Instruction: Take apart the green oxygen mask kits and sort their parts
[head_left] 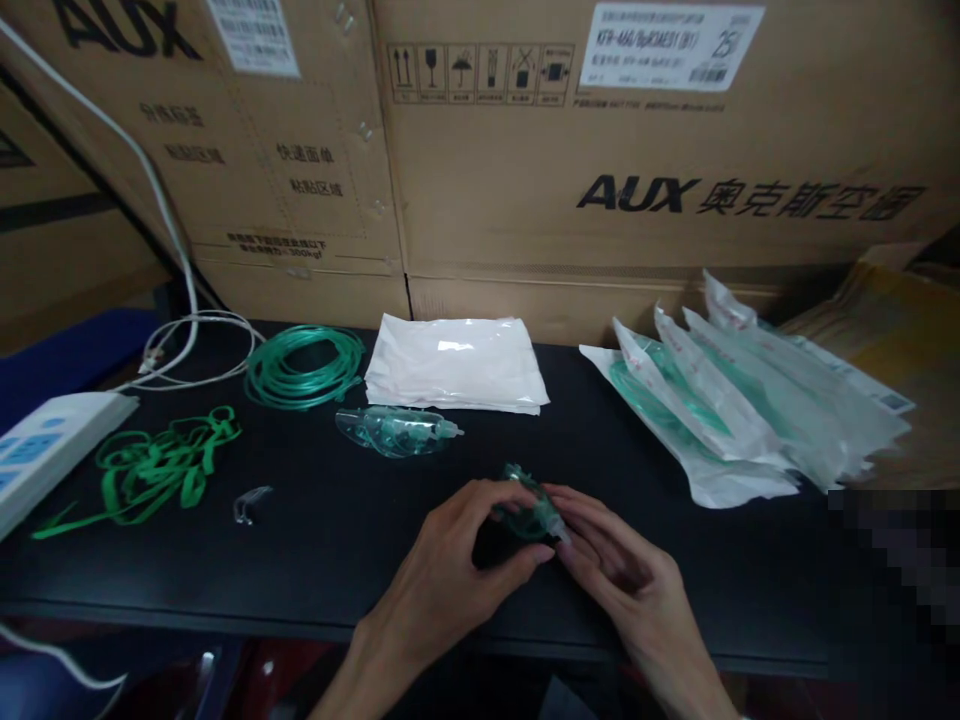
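Green translucent curved plastic piece [529,517], gripped by left hand [457,550] and right hand [626,565] near the black desk's [285,570] front edge, probably needs light, even pressure.

– Looks like what sort of place?
– Could be a storeroom or workshop; can't tell which. Shows AUX cartons [480,150] across the top of the frame, plus green tubing [281,392] left of centre and plastic pouches [739,400] at right on a black table [300,570].

Held piece [534,517]: glossy, translucent plastic; tabletop [315,560]: matt (boxes [487,210]: cardboard).
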